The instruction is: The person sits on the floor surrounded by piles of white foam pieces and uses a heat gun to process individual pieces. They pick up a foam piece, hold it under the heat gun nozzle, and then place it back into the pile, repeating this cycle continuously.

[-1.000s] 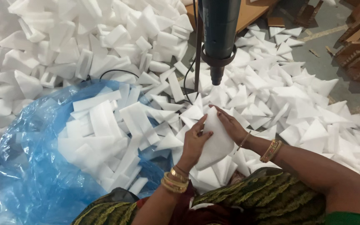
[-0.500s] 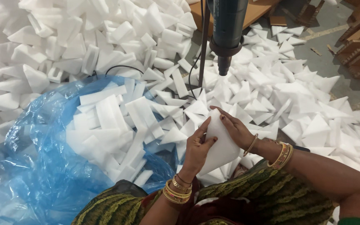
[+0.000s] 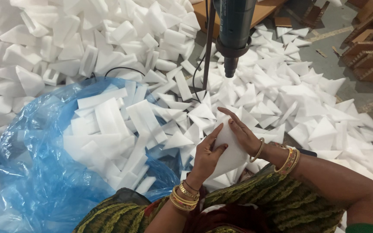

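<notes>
Overall, a heap of white foam offcuts (image 3: pixel 109 39) is spread across the floor, beside which a blue plastic bag (image 3: pixel 26 172) is seen filled with flat white foam strips (image 3: pixel 109 116). A dark tool barrel (image 3: pixel 234 30) is hung nozzle-down above the pile. Below it, over the lap, a white foam piece (image 3: pixel 229 149) is gripped between the left hand (image 3: pixel 207 156) and the right hand (image 3: pixel 241 133), fingers curled closed around its edges.

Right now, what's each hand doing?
Left hand: closed on the white foam piece.
Right hand: fingers pressed on the same foam piece, holding it.
</notes>
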